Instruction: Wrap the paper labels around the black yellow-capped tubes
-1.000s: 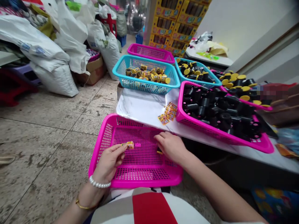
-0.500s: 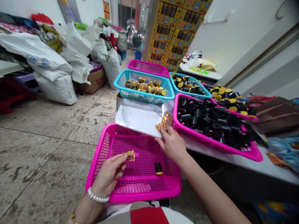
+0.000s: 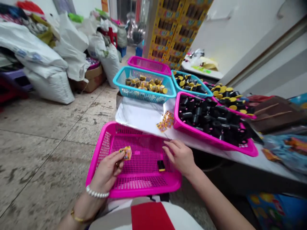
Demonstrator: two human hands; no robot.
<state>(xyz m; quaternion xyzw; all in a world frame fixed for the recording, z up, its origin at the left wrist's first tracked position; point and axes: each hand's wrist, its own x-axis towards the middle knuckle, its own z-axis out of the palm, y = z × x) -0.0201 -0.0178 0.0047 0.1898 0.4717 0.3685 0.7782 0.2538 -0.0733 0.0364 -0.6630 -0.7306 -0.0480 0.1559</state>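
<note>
Speckled floor [image 3: 81, 127] and white table [image 3: 134, 111] are seen; pink basket [image 3: 144, 192] is set before the body. Right hand [image 3: 179, 156] is held loosely open, nearer to the black cylinder [image 3: 161, 165], which is laid in the basket just left of it, long axis toward the body. Printed sticker [image 3: 128, 152] is pinched by left hand [image 3: 107, 169]. Right palm hidden; print unreadable.

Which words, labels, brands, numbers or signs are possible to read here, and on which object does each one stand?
Nothing is clear enough to quote.
Stacked yellow boxes: logo lettering, too blurred.
Label in the left hand: print too small.
Labels on the table: too small.
White sack: blue marks, blurred.
Orange sign at the back: blurred.
</note>
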